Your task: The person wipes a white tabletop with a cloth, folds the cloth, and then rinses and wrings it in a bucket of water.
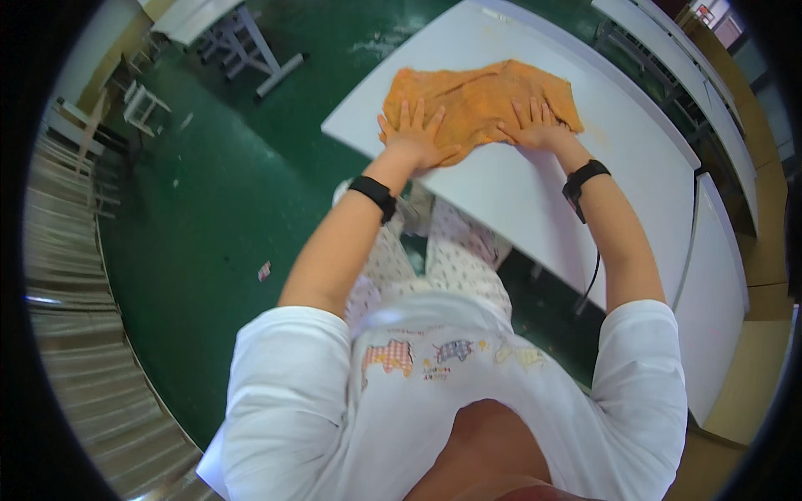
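An orange cloth (476,103) lies spread and slightly wrinkled on a white tabletop (501,188), with a dark crease or streak across its upper part. My left hand (413,138) rests palm down on its left part, fingers spread. On the right part of the cloth lies my right hand (537,128), also palm down with its fingers apart. Each wrist wears a black band. The cloth's right corner is folded beside my right fingers. Neither hand grips the fabric.
Another white table (711,300) adjoins on the right. A dark cable (595,275) hangs by my right forearm. White tables stand farther off, at upper left (200,19) and upper right. A small scrap (264,271) lies on the green floor (188,250); a pleated curtain (94,351) borders the left.
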### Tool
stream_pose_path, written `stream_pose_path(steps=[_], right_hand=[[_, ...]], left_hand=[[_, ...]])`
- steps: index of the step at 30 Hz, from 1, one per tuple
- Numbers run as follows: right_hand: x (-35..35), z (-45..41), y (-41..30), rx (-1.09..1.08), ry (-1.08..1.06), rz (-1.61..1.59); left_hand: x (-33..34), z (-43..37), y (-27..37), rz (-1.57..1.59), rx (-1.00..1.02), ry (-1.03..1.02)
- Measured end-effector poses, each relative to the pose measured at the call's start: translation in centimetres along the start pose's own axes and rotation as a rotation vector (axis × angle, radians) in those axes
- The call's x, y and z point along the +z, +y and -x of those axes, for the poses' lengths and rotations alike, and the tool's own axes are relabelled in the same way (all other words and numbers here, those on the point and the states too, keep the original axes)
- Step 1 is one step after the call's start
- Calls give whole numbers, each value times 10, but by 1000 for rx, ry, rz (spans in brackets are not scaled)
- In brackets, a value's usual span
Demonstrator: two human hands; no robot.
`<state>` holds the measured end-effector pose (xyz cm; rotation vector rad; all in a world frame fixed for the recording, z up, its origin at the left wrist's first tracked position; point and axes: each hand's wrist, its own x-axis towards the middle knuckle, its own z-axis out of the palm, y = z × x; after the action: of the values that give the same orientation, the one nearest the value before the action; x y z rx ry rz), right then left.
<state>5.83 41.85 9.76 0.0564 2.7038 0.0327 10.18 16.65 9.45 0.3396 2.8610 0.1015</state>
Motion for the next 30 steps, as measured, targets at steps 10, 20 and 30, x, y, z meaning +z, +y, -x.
stream_pose_path(steps=[10,20,30], right_hand=[[17,95,24,-347,40,62],[26,96,27,-258,33,-25],[20,96,21,-283,-26,-96]], left_hand=[[-6,45,-30,-2,283,127],[13,40,-26,5,322,376],[-15,33,-28,-10,333,95]])
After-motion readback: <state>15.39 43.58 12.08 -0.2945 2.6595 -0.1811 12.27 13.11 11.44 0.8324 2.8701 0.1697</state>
